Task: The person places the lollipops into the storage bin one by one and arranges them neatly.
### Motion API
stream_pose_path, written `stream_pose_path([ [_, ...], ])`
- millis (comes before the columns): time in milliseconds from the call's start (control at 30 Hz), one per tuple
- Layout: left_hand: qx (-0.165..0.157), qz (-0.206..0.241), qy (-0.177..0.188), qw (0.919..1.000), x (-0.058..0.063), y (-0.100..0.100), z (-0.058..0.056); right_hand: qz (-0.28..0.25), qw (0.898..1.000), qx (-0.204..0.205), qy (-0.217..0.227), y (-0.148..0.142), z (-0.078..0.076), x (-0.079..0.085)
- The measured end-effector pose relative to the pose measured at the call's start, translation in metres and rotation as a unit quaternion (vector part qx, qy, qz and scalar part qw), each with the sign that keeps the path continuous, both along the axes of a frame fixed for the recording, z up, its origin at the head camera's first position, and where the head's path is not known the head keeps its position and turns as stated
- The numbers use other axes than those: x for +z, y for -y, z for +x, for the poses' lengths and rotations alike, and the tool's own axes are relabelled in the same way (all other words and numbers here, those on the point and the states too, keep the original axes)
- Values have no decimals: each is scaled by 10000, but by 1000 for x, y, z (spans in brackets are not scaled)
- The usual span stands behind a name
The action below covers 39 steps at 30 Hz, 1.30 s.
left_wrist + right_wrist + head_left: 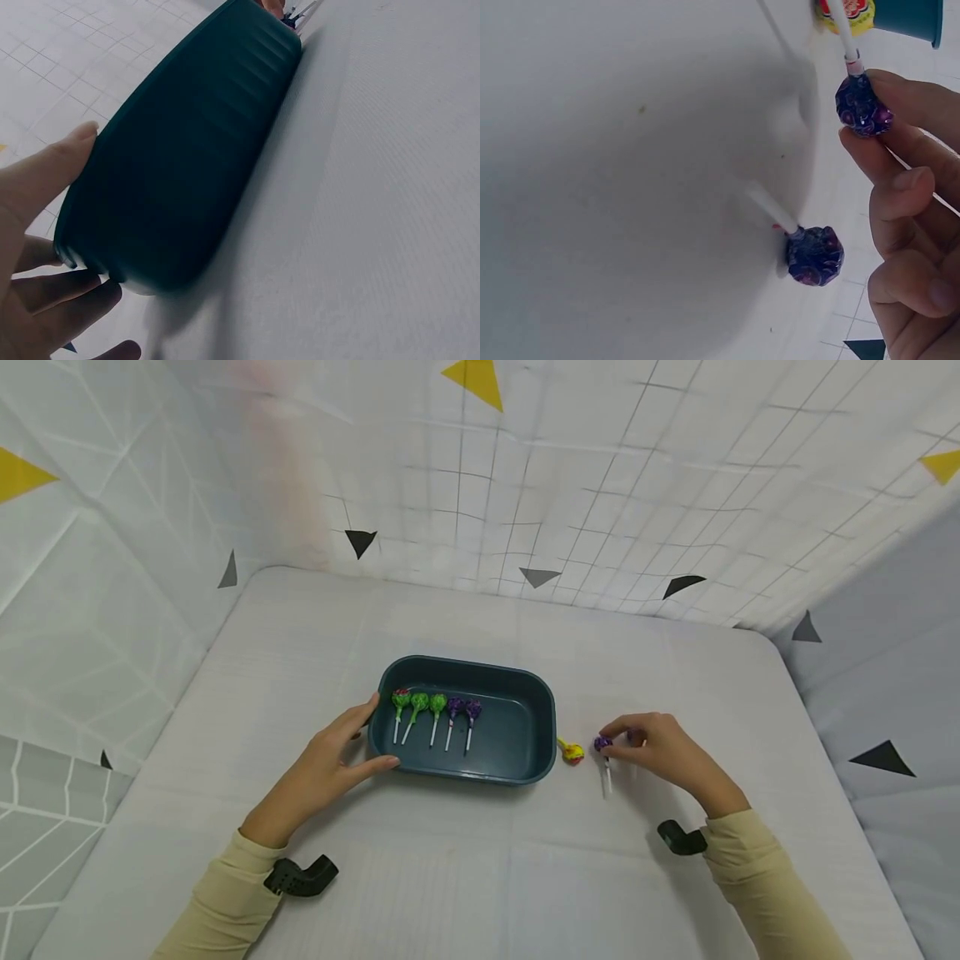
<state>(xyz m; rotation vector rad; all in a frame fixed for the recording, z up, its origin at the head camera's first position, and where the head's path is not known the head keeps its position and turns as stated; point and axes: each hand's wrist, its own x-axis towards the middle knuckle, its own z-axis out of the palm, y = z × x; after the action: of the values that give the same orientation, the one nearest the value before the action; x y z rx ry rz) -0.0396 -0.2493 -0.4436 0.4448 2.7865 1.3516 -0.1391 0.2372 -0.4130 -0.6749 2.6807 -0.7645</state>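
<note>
A dark teal tray point(517, 739) lies on the white-covered table. My left hand point(326, 768) grips its left end, thumb at the near rim and fingers round the end wall. Inside the tray, three green lollipops point(419, 702) and two purple lollipops point(454, 705) lie in a row on the left side, sticks toward me. To the right of the tray, my right hand point(660, 745) pinches a purple lollipop point(864, 109) by its wrapped head between thumb and fingertips. Another purple lollipop point(815, 256) lies on the table beneath that hand.
A yellow lollipop point(572, 752) lies against the tray's right end, between the tray and my right hand. White fabric walls point(480, 485) with grid lines and coloured triangles enclose the table. Black wrist devices point(303, 877) are on both sleeves.
</note>
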Motion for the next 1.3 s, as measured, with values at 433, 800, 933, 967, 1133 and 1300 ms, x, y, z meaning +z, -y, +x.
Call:
stream_pose_path([
  [433,34,-18,13,10000,2,0,0,-190,9997,-126,-66,11,-8,10],
  [800,27,-2,67,10000,0,0,1,-260,9996,-131,-39,26,-15,24],
  [933,14,3,83,10000,0,0,2,-248,9996,-102,39,31,-17,28],
  [967,15,-1,93,10000,1,0,2,-247,9996,-82,48,32,-18,29],
  [1133,4,9,109,9999,1,0,2,-261,9997,11,-21,39,-21,33],
  [1300,-3,38,42,10000,-1,0,1,-302,9992,181,-166,47,-24,38],
])
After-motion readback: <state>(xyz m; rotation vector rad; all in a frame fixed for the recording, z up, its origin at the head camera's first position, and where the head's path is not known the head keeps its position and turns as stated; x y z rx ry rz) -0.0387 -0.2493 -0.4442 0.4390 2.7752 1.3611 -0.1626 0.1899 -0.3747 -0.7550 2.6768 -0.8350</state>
